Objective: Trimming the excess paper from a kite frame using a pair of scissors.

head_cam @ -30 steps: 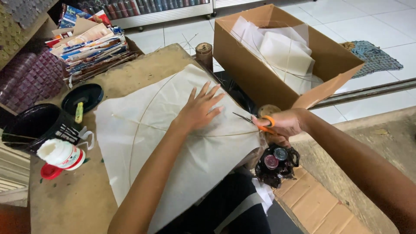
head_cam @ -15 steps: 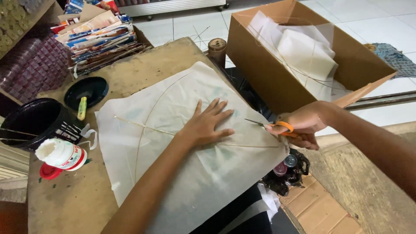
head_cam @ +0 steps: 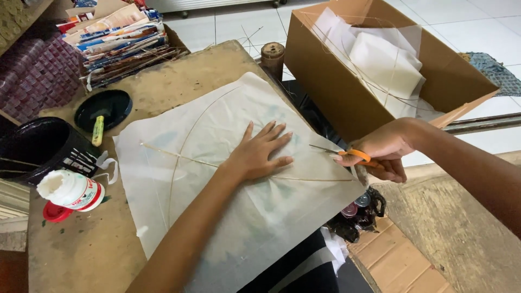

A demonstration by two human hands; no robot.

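Setting: worn wooden table (head_cam: 211, 68) on a white tiled floor, seen from above.
Far left: purple woven stack (head_cam: 32, 76) at the table's edge, with a black tub (head_cam: 32, 146) in front of it.
Glue bottle: white, lying on its side (head_cam: 70, 190) near the left edge, its red cap (head_cam: 54, 211) just beside it.
Black dish: round and shallow (head_cam: 103, 106), with a small yellow-green tube (head_cam: 97, 130) resting across its rim.
Paper stack: coloured sheets and sticks (head_cam: 119, 40) piled at the back of the table.
White paper sheet: large and thin (head_cam: 190, 135), spread flat over the middle of the table, its right corner hanging past the edge; thin bamboo sticks (head_cam: 179, 157) lie on it, one straight and one bowed.
Left hand: flat on the sheet (head_cam: 260, 154), fingers spread, pressing down where the straight stick runs under the palm.
Spool: brown, upright (head_cam: 272, 54) at the table's far corner.
Scissors: orange-handled (head_cam: 347, 154), blades pointing left at the sheet's right edge.
Right hand: closed around the scissor handles (head_cam: 382, 149), just off the table's right side, well apart from the left hand.
Cardboard box: open (head_cam: 336, 92) on the floor to the right, holding more white sheets (head_cam: 385, 65) with stick frames.
Below the right hand: dark bundle with small round lids (head_cam: 358, 211), too unclear to identify.
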